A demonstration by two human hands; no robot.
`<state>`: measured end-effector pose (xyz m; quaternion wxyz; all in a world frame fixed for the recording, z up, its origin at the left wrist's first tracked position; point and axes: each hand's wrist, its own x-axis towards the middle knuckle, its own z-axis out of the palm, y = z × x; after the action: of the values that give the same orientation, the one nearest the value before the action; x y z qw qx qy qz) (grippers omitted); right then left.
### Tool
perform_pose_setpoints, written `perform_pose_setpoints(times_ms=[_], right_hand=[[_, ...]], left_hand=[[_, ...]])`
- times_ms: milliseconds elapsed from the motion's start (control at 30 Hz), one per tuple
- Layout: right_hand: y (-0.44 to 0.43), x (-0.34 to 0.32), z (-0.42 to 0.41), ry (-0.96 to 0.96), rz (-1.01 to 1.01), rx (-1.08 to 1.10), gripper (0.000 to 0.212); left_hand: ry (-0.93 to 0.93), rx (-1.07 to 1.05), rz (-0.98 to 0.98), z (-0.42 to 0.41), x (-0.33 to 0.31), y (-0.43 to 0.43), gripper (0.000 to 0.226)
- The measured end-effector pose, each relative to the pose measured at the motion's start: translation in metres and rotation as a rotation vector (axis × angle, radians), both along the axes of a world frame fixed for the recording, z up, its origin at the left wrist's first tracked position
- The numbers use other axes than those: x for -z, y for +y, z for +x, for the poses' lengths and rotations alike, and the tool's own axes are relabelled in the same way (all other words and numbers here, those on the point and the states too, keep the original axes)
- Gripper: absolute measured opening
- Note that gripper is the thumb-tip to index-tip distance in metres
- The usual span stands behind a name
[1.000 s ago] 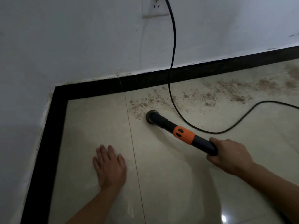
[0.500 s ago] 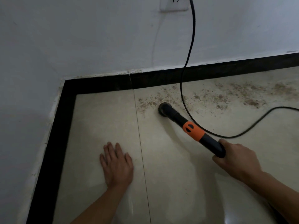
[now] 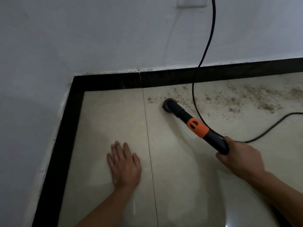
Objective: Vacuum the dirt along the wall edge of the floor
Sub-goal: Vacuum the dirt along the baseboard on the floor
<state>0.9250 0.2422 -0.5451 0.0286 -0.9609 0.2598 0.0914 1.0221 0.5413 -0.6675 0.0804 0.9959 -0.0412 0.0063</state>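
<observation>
This looks like a room corner inside a home or similar plain building. The floor (image 3: 114, 122) is laid with large glossy beige tiles, edged by a black tile border (image 3: 105, 82) running along two white painted walls (image 3: 82, 38) that meet at the corner. A white wall socket (image 3: 191, 2) sits at the top edge, and a black power cord (image 3: 206, 46) hangs down the wall onto the floor. Brown gritty dirt (image 3: 255, 97) lies scattered on the tiles near the border, right of the corner.

My left hand (image 3: 125, 164) and right hand (image 3: 241, 157) are bare, no gloves, rings or watch, and both forearms are uncovered, with no sleeve in view.
</observation>
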Motion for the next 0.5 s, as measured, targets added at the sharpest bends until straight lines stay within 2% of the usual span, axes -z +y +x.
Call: perform_pose_setpoints(times_ms=[100,333,500], right_hand=[[0.001,0.0,0.002,-0.012,0.027,0.043,0.025],[0.057,0.009,0.042,-0.027,0.138,-0.125,0.02],[0.046,0.007,0.051,-0.047,0.071,-0.098,0.021]], left_hand=[[-0.002,0.001,0.002,0.0,0.0,-0.001,0.064],[-0.008,0.002,0.017,0.0,-0.001,-0.001,0.063],[-0.005,0.001,0.011,0.0,0.0,0.0,0.063]])
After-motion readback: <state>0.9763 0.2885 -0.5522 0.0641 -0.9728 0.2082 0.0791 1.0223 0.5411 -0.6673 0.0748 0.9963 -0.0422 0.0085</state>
